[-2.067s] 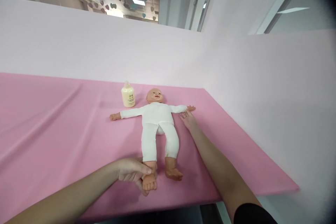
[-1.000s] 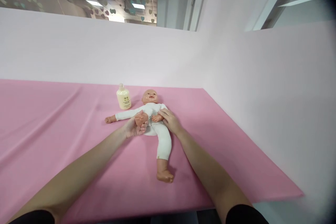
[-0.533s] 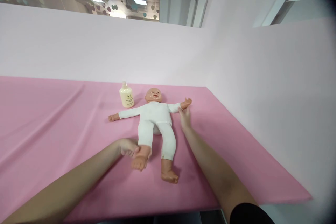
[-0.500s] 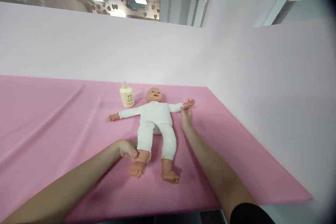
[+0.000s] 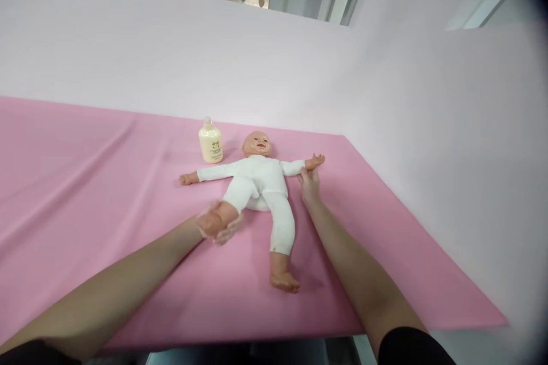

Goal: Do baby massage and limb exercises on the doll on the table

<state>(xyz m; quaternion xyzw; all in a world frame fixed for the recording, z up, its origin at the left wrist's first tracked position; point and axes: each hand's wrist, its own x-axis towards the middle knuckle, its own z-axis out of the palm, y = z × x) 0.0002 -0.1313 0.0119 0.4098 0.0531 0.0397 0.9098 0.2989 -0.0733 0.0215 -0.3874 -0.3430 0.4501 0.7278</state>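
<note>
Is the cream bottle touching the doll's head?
Apart. The head view shows a strip of pink cloth between the bottle and the doll.

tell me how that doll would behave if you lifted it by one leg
The doll would probably flop: its cloth-suited leg already bends at the hip in the left hand. Its hard-looking head and feet likely dangle. Lying flat and spread, it seems unlikely to roll.

Single head view, forward-down over pink table (image 5: 85,182), near.
</note>
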